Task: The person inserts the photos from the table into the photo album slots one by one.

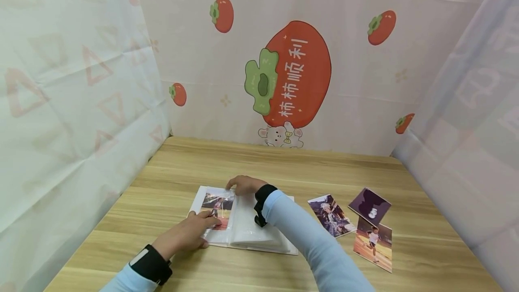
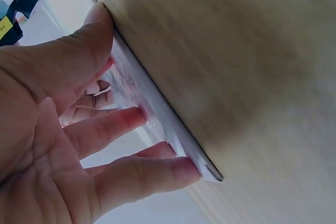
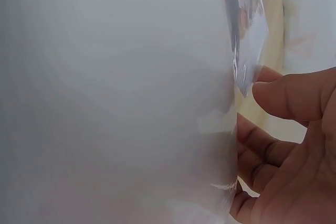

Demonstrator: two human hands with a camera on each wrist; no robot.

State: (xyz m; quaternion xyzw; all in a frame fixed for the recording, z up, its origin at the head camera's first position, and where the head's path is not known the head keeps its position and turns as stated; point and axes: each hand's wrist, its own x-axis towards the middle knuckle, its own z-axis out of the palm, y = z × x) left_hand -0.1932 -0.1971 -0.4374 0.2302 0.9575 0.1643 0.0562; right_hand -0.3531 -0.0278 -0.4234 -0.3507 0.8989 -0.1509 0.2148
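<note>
A white photo album (image 1: 255, 220) lies open on the table. On its left page, a clear pocket holds a photo (image 1: 223, 219) of a figure on reddish ground. My left hand (image 1: 187, 233) rests on that page's outer side, fingers straight over the photo and thumb at the edge (image 2: 152, 90). Beyond the album's spine, my right hand (image 1: 246, 185) is at the top edge, fingertips by the photo's upper end. In the right wrist view its thumb (image 3: 283, 95) is beside the clear pocket's corner (image 3: 251, 72), with other fingers partly hidden behind a pale page (image 3: 131, 87).
Three loose photos lie right of the album: a costumed figure (image 1: 330, 217), a dark one (image 1: 369, 205) and a runner (image 1: 375, 247); the last two touch. Printed cloth (image 1: 352, 102) hangs around the wooden table (image 1: 162, 184) at back and sides.
</note>
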